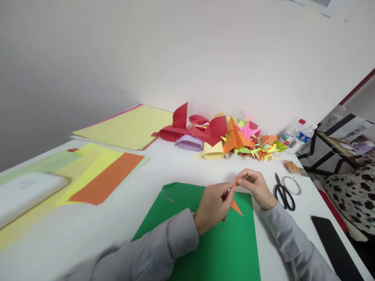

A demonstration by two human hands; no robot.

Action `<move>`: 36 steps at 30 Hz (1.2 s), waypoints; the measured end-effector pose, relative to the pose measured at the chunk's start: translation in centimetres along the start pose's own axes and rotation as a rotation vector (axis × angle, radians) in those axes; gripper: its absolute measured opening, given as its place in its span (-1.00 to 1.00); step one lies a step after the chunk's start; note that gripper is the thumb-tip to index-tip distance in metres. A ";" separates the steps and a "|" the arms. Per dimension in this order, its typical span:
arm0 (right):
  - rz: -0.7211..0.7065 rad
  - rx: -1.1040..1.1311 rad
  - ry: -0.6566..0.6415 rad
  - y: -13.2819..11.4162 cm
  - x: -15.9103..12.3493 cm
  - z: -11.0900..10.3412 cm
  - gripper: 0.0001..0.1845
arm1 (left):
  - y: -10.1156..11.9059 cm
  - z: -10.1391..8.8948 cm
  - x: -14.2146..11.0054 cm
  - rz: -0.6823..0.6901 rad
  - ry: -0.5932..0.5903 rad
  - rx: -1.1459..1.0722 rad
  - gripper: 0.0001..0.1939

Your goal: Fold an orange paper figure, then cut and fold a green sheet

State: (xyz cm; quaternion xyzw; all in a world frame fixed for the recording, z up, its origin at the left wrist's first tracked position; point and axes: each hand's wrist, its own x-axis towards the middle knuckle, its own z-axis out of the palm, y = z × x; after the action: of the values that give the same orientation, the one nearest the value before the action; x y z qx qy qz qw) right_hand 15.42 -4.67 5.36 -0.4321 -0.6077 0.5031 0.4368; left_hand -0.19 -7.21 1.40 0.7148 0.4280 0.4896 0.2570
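Between my two hands is a small folded orange paper figure (pixel 236 207), held above a green sheet (pixel 228 249). My left hand (pixel 213 205) is closed around its body, and pointed orange flaps stick out below the fingers. My right hand (pixel 256 186) pinches the figure's upper tip between thumb and forefinger. The fingers of both hands meet near that tip and cover most of the figure, so its full shape is hidden. The green sheet lies flat on the white table under my hands.
Folded paper pieces stand along the wall, with an orange paper plane (pixel 234 136) and red shapes (pixel 215 130). Scissors (pixel 283 193), a tape roll (pixel 292 185) and a black phone-like slab (pixel 334 246) lie right. Coloured sheets (pixel 108 177) and a white device (pixel 26 195) are left; bottles (pixel 303 136) stand behind.
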 end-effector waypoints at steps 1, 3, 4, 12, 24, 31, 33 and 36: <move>0.002 0.003 0.001 0.1 0.0 -0.1 -0.75 | 0.0 0.0 0.0 0.000 -0.003 0.003 -0.59; 0.005 0.009 -0.006 0.2 0.1 -0.1 -0.75 | 0.1 0.0 0.0 -0.006 -0.009 -0.007 -0.59; 0.006 0.011 -0.011 0.3 0.1 -0.1 -0.75 | 0.1 0.0 0.1 -0.013 -0.015 -0.021 -0.59; -0.007 0.034 -0.030 0.6 0.1 -0.3 -0.71 | 0.4 -0.3 0.5 -0.163 -0.172 -0.347 -0.59; 0.004 0.110 0.028 0.6 0.1 0.0 -0.80 | 0.0 0.0 0.6 -0.303 -0.201 -0.511 -0.63; -0.024 0.057 0.053 0.6 0.0 0.1 -0.85 | 0.5 -0.2 0.6 -0.326 -0.200 -0.557 -0.60; -0.042 0.044 0.082 0.7 0.0 0.1 -0.86 | 0.5 -0.2 0.7 -0.336 -0.206 -0.556 -0.58; -0.044 0.037 0.099 0.9 0.1 0.2 -0.83 | 0.6 -0.2 0.7 -0.367 -0.212 -0.570 -0.58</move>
State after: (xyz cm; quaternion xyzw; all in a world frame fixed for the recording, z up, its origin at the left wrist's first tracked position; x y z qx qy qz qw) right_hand 15.31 -4.55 4.47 -0.4347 -0.5853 0.4825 0.4854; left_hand -0.03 -6.93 2.23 0.5725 0.3662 0.4582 0.5729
